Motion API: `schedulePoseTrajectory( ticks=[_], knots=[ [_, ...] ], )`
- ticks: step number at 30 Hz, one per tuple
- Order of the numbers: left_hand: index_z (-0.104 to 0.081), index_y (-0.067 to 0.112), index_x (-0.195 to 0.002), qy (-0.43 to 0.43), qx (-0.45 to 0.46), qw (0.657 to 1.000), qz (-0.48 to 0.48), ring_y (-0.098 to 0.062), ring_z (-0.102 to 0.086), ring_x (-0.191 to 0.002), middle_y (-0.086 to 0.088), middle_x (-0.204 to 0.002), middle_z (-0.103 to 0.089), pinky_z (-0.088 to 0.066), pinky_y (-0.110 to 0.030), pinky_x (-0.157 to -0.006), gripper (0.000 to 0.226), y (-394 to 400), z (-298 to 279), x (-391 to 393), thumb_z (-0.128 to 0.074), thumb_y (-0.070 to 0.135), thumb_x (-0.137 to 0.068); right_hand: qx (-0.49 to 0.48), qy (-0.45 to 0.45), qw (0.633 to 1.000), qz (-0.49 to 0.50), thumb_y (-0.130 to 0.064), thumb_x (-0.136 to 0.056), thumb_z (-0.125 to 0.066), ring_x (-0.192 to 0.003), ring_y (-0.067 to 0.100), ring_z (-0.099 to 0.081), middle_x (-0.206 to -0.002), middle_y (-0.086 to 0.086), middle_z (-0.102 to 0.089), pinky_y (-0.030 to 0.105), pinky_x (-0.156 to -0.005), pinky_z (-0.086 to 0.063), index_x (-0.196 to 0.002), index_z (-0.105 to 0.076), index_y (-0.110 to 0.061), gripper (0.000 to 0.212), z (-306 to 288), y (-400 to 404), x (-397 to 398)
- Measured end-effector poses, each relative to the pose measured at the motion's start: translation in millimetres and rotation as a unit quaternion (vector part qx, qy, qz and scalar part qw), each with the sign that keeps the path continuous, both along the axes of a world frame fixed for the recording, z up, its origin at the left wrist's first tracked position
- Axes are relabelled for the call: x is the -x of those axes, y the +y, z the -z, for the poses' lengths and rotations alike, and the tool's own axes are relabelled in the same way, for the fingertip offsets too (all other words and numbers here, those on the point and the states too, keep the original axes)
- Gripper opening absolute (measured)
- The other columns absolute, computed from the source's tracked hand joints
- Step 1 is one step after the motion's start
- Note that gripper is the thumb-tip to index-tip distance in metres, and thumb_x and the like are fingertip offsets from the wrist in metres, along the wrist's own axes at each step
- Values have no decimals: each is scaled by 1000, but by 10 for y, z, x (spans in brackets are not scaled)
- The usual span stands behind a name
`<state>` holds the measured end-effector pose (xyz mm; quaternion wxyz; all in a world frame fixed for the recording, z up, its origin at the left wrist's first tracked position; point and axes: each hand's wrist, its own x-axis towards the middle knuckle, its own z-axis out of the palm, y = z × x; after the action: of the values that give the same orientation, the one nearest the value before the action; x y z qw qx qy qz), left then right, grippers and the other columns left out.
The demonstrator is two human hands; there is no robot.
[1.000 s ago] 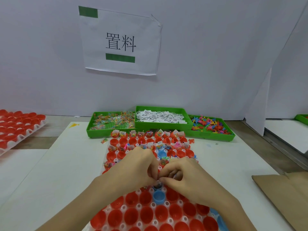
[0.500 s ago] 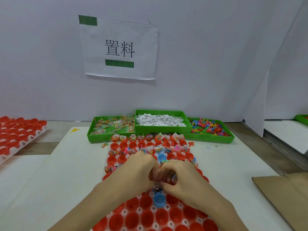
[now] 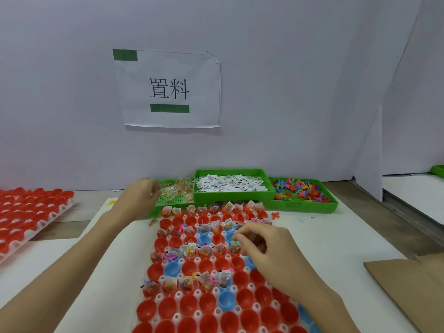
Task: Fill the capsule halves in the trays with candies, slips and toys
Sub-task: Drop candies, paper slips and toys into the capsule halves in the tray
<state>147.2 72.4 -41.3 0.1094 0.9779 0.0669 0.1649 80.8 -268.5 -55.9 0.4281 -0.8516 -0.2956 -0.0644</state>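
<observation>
We have our left hand [image 3: 141, 197] stretched out to the green candy tray [image 3: 176, 200] at the far left of the three supply trays. It is blurred, so we cannot tell how its fingers lie or whether it has a candy packet yet. Our right hand [image 3: 260, 243] hovers over the capsule tray [image 3: 216, 272] with its fingers loosely curled, and seems to pinch something small at the fingertips, though we cannot make out what.

The capsule halves [image 3: 192, 306] sit in rows before us on the worktop; some rows already hold candies, slips and toys, while the near rows are bare. The slips tray [image 3: 234, 194] and toy tray [image 3: 304, 199] lie beside the candy tray.

To do this pick well, we should take a small, countable pinch of packets, lift clear of the tray rim, and drop one packet into each bare cup, working along a row so none is skipped.
</observation>
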Motion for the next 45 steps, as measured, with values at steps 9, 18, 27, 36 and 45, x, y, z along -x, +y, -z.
schedulePoseTrajectory(
  ticks=[9, 18, 27, 36, 45],
  knots=[
    [-72, 11, -124, 85, -8, 996, 18, -21, -67, -100, -5, -121, -74, -51, -30, -91, 33, 425, 251, -311, -72, 28, -95, -2, 0, 1000, -3, -22, -101, -62, -67, 6, -62, -72, -12, -66, 14, -64, -47, -82, -70, -29, 21, 40, -17, -54],
    [-80, 5, -100, 44, 33, 998, -30, -17, -59, -76, -6, -87, -72, -43, -25, -69, 23, 362, 321, -433, -86, 18, -82, -8, -1, 1000, 0, -21, -101, -62, -66, 5, -62, -71, -12, -66, 14, -65, -48, -80, -69, -28, 23, 41, -24, -64],
    [-76, 3, -105, -149, 109, 983, -20, -28, -65, -77, -15, -100, -63, -55, -38, -75, 23, 228, 341, -123, -80, -3, -83, -7, -6, 1000, 1, -21, -100, -63, -69, 9, -64, -72, -10, -67, 17, -65, -51, -85, -72, -25, 19, 39, -31, -66],
    [-80, 28, -95, -201, 401, 894, 21, -3, -74, -79, 12, -85, -79, -56, -9, -72, 22, -290, 407, 846, -88, 19, -76, -6, -2, 1000, 21, -22, -99, -64, -69, 4, -66, -73, -15, -69, 12, -65, -48, -87, -73, -30, 18, 54, -52, -114],
    [-79, 31, -83, -190, 451, 865, 109, -12, -74, -80, 6, -86, -78, -59, -16, -72, 20, -534, 382, 1279, -85, 12, -81, -36, -52, 996, 67, -12, -97, -66, -87, -3, -67, -94, -22, -71, 6, -70, -48, -100, -72, -33, 22, -12, 120, -270]
  ],
)
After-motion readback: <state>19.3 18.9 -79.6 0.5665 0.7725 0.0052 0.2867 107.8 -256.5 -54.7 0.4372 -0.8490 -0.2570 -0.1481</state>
